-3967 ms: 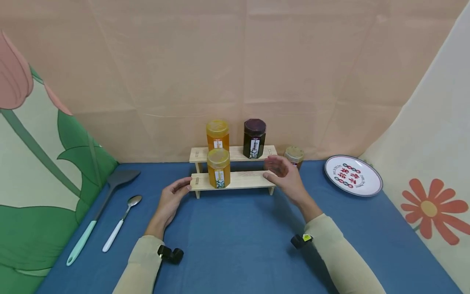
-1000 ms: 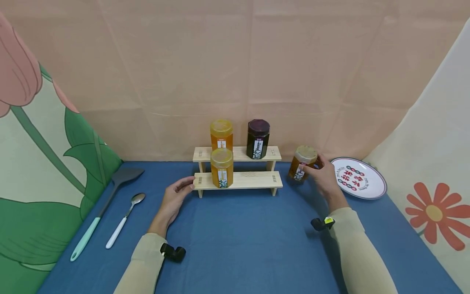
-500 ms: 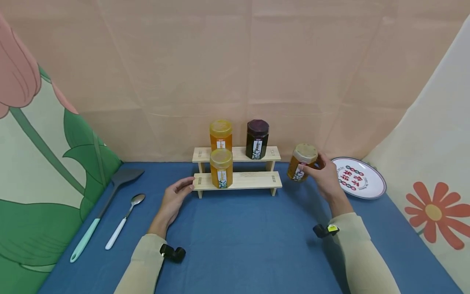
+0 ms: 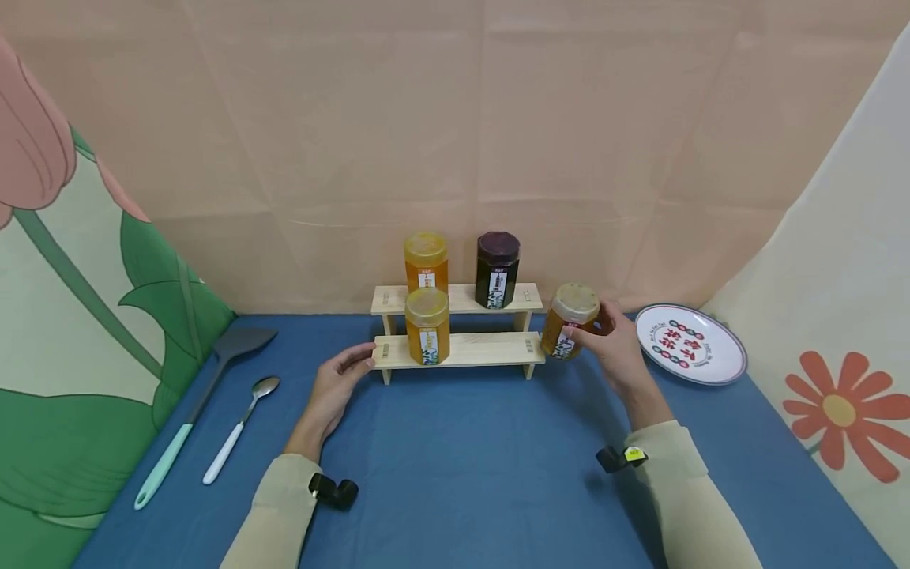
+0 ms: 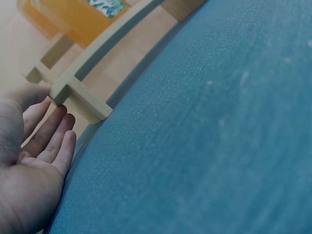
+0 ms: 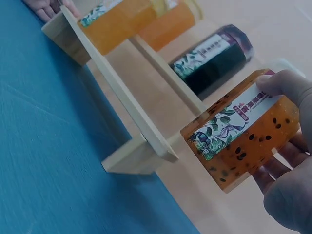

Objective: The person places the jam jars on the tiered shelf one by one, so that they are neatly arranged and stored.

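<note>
My right hand (image 4: pixel 618 348) grips a jar of amber jam with dark seeds (image 6: pixel 243 131) and a pale lid. The jar tilts beside the right end of the two-tier wooden shelf (image 4: pixel 490 348), thumb on its label side and fingers behind. At the shelf's left end, my left hand (image 4: pixel 337 391) pinches the lower board's corner between thumb and fingers, shown close in the left wrist view. A yellow jar (image 4: pixel 428 328) stands on the lower board. On the upper board stand an orange jar (image 4: pixel 426 261) and a dark purple jar (image 4: pixel 498 269).
A white plate with red lettering (image 4: pixel 691 344) lies to the right of the right hand. On the left lie a spatula with a mint handle (image 4: pixel 171 454) and a spoon with a white handle (image 4: pixel 238 435). A wall of beige cloth (image 4: pixel 320 158) rises behind the shelf.
My right hand was at the shelf's right end holding nothing, then gripped the amber jar and lifted it. It has since carried the jar left to the shelf. The left hand stays put.
</note>
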`<state>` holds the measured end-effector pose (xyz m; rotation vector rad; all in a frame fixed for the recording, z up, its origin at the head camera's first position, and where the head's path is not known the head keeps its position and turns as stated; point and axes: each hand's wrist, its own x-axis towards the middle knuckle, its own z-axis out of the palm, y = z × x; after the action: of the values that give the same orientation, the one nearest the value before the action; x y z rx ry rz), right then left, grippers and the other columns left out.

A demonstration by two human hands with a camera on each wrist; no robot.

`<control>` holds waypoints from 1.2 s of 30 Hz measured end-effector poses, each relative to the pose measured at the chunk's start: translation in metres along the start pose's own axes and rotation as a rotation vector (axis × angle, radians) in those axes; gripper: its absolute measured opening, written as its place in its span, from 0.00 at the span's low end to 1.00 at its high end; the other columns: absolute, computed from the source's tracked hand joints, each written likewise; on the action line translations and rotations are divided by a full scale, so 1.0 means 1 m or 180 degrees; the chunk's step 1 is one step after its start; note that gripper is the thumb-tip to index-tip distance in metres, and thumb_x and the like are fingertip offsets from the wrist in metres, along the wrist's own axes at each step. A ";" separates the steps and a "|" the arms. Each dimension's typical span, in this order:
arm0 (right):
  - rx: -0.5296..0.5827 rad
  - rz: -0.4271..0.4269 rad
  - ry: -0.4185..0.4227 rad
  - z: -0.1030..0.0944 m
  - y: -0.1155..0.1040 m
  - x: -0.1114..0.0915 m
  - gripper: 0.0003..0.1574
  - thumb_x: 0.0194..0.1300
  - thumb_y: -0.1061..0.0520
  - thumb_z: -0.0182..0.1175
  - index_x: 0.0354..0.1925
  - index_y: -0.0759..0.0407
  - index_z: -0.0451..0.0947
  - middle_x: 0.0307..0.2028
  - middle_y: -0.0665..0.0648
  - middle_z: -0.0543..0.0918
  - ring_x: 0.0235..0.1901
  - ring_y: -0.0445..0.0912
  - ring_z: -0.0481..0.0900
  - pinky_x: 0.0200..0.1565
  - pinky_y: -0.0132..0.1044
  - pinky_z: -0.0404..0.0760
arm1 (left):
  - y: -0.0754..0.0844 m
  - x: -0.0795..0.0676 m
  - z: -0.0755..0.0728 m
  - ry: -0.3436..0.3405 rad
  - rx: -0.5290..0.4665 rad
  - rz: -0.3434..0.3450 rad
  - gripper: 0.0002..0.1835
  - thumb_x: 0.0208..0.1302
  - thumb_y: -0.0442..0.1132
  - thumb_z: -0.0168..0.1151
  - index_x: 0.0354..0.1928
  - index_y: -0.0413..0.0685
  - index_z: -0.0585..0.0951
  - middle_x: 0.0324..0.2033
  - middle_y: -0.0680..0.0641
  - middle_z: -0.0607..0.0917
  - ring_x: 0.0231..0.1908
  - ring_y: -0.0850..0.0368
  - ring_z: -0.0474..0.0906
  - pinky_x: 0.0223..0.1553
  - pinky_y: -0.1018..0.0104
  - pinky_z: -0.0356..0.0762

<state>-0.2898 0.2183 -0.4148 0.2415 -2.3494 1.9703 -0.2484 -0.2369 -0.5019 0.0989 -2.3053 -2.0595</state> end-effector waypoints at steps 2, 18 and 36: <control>-0.0013 -0.0042 -0.0015 0.005 0.000 0.000 0.44 0.66 0.54 0.72 0.75 0.47 0.65 0.64 0.48 0.74 0.65 0.44 0.70 0.62 0.32 0.74 | 0.000 0.001 0.001 -0.0007 -0.0012 0.0004 0.26 0.75 0.47 0.64 0.70 0.49 0.76 0.68 0.44 0.76 0.61 0.59 0.75 0.60 0.78 0.77; 0.0118 -0.0221 -0.0368 0.050 -0.007 0.004 0.45 0.63 0.56 0.75 0.74 0.48 0.67 0.67 0.55 0.75 0.67 0.50 0.72 0.73 0.56 0.71 | -0.001 0.003 0.002 -0.0029 -0.0052 0.0015 0.25 0.75 0.47 0.63 0.70 0.48 0.76 0.68 0.45 0.76 0.60 0.62 0.75 0.64 0.72 0.76; 0.0230 -0.0085 -0.0543 0.085 -0.002 0.007 0.51 0.61 0.56 0.77 0.76 0.47 0.64 0.68 0.58 0.73 0.69 0.57 0.72 0.72 0.59 0.72 | -0.001 0.001 0.000 -0.0018 -0.0050 0.0037 0.26 0.75 0.46 0.63 0.70 0.47 0.76 0.68 0.44 0.76 0.61 0.61 0.75 0.60 0.79 0.76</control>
<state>-0.2922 0.1338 -0.4266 0.4601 -2.3610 2.1024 -0.2495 -0.2372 -0.5028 0.0789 -2.2869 -2.0748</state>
